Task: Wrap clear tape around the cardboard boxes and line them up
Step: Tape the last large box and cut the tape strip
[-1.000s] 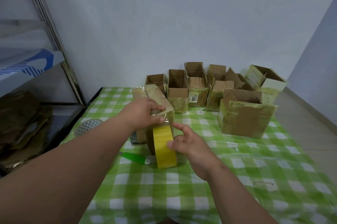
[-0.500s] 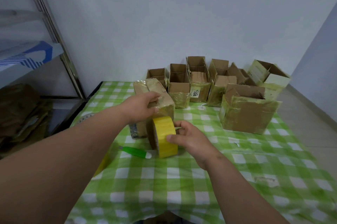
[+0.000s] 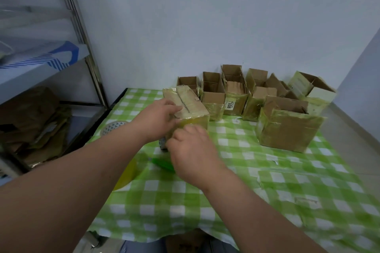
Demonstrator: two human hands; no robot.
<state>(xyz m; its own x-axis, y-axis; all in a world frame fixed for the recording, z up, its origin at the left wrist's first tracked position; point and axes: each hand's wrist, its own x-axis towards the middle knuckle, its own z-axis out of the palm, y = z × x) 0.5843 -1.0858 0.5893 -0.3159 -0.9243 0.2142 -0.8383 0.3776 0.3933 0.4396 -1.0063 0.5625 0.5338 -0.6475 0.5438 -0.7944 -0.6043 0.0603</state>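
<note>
A small cardboard box [image 3: 192, 102], shiny with clear tape, stands on the green checked tablecloth [image 3: 236, 187]. My left hand [image 3: 158, 119] grips its near top corner, fingers on the top face. My right hand [image 3: 191, 149] is against the box's front face, back of the hand toward the camera and blurred. It is curled round the yellow tape roll [image 3: 188, 126], of which only a sliver shows above the knuckles. Several taped open boxes [image 3: 234, 98] stand in a row along the wall. A larger taped box [image 3: 287, 129] stands in front of them on the right.
A green-handled cutter [image 3: 162, 163] lies just left of my right wrist. A second yellow roll [image 3: 127, 172] peeks out under my left forearm. A round patterned disc [image 3: 115, 126] lies near the table's left edge. A metal shelf [image 3: 82, 32] with flattened cardboard stands on the left.
My right hand has carried the tape roll up against the box's front, and it now hides the roll. My left hand has kept its hold on the box. The camera has tilted down.
</note>
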